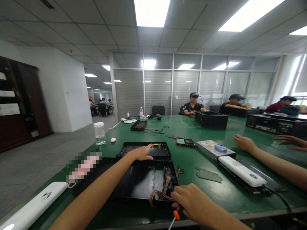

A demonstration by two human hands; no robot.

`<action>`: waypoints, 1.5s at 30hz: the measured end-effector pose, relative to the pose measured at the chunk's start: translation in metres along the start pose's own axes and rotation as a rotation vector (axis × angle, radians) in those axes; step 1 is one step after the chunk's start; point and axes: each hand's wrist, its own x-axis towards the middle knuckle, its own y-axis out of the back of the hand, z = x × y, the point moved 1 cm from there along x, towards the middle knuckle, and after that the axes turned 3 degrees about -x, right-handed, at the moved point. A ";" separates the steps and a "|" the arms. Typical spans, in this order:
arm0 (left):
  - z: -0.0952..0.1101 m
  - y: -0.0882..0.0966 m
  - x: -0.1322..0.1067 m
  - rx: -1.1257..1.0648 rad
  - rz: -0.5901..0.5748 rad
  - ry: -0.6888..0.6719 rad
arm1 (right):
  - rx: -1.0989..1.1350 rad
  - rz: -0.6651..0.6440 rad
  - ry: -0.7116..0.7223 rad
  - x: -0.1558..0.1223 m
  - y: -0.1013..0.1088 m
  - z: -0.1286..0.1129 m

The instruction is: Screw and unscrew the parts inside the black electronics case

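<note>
A black plastic casing [139,185] lies in front of me, with a bundle of striped ribbon cables [165,188] spilling over its right end. My left hand [141,153] reaches across it to a second shallow black casing [127,148] behind; its thumb and fingers are apart, though the fingertips are partly hidden. At the near casing's front right corner, my right hand [193,199] is closed around a screwdriver [177,214] with an orange part, its metal shaft pointing down toward me. Whether the right fingers also touch the casing, I cannot tell.
To the right lie a grey metal box [208,148] with a roll of tape [220,148], a white power bank [242,171] and a co-worker's hand [243,143]. A jar [99,134] stands left. Behind are a circuit board [184,142] and a black computer case [211,119].
</note>
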 end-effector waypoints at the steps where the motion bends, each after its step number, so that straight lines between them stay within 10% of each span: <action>1: -0.003 -0.003 0.002 -0.011 -0.018 -0.012 | 0.026 -0.005 0.015 -0.005 0.001 0.001; 11: -0.019 -0.014 0.019 0.243 -0.122 -0.133 | 0.098 0.041 -0.210 -0.024 -0.018 0.015; 17: 0.001 0.041 0.006 0.275 -0.033 -0.221 | 0.056 0.016 -0.181 0.009 -0.018 0.040; 23: 0.050 0.090 -0.062 0.247 -0.021 -0.248 | 0.024 -0.013 -0.231 0.071 -0.032 0.089; 29: 0.092 0.065 -0.126 0.276 -0.178 -0.234 | 0.120 0.089 -0.140 0.101 -0.058 0.123; 35: 0.088 0.030 -0.142 0.183 -0.248 -0.241 | 0.029 0.125 -0.013 0.073 -0.071 0.159; 43: 0.067 0.014 -0.079 -0.233 -0.649 -0.093 | 0.214 0.354 -0.167 0.055 -0.067 0.189; 45: 0.064 0.010 -0.046 -0.208 -0.381 -0.228 | 0.309 0.415 -0.166 0.058 -0.068 0.186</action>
